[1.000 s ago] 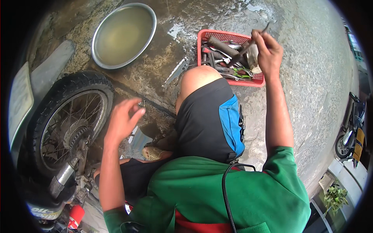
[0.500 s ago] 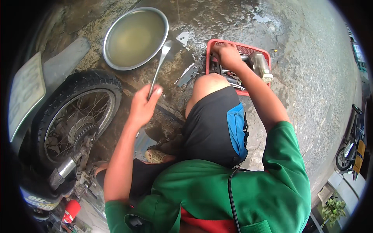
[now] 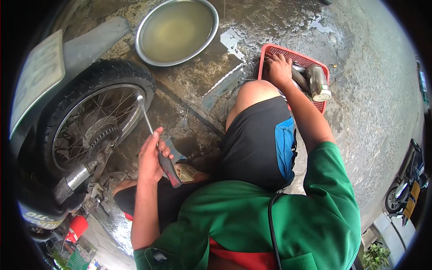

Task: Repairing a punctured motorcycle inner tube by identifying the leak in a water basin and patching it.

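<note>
My left hand (image 3: pixel 151 158) is closed round a tyre lever (image 3: pixel 169 169) with a dark, red-ended handle. Its thin metal shaft points up and away, and the flattened tip overlaps the motorcycle wheel (image 3: pixel 139 118) in this view; whether they touch I cannot tell. My right hand (image 3: pixel 280 69) reaches down into a red plastic basket (image 3: pixel 297 52) beyond my raised knee. Its fingers bend over the contents and their tips are hidden, so any hold there cannot be made out. Metal tools and a clear, pale-capped cylindrical container (image 3: pixel 317 82) lie in the basket.
A metal basin (image 3: pixel 176 32) of cloudy yellowish water stands on the wet ground ahead. The motorcycle's mudguard (image 3: pixel 96 40) and number plate (image 3: pixel 41 81) rise at the left. Small metal pieces (image 3: pixel 184 113) lie between wheel and knee. Another motorcycle (image 3: pixel 405 180) stands far right.
My left hand has come lower and nearer, and the tyre lever has swung leftward, its handle now showing. My right hand stays at the basket. The whole view has shifted slightly.
</note>
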`<state>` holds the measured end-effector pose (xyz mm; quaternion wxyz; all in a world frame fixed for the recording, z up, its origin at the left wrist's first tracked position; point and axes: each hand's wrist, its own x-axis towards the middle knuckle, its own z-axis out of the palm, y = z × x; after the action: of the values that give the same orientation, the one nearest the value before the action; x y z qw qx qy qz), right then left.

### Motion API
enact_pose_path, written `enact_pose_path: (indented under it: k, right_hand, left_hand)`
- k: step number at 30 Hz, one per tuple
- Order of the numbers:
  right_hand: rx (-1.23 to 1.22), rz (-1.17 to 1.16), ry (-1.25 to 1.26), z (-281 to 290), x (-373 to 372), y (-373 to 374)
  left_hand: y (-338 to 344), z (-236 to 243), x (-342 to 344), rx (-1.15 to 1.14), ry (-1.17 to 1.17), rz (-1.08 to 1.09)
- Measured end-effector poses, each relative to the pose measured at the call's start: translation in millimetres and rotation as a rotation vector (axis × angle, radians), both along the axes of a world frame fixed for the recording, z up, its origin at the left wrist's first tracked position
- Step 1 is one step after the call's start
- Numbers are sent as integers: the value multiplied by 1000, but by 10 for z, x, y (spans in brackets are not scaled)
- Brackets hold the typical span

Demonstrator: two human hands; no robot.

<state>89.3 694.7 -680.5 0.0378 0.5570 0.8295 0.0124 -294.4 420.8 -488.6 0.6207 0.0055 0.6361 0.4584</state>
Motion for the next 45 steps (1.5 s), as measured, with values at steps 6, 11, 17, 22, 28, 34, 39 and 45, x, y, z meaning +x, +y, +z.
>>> enact_pose_path:
  k: [6,11,17,22,28,34,39,45]
  right_hand:
    - [106,-75,310,364,209,-205]
    - [237,-216,755,1122,660,-322]
    - [526,-451,1136,1773,1174,-547]
    - [448,-524,1228,2140,1131,-563]
    - [179,-552,1047,1945,1221,-467]
    - [-462,-526,302,1616,1282,-535]
    - [-716,-666,395,1087,1103,-638]
    - [-592,-679,578,587,1283,-1081]
  left_hand:
    - [-14,-20,20,-2,-34,-109]
    - [-57,-226,-55,-78,-106,-111]
    - [-19,-448,-71,-133,-167,-67]
    - [26,-492,64,-194,-179,-88]
    - [102,-552,179,-255,-291,-86]
    - [162,-526,266,-215,-372,-62]
    - [202,-625,323,-265,-304,-22]
    - [158,-682,257,-273,-322,-64]
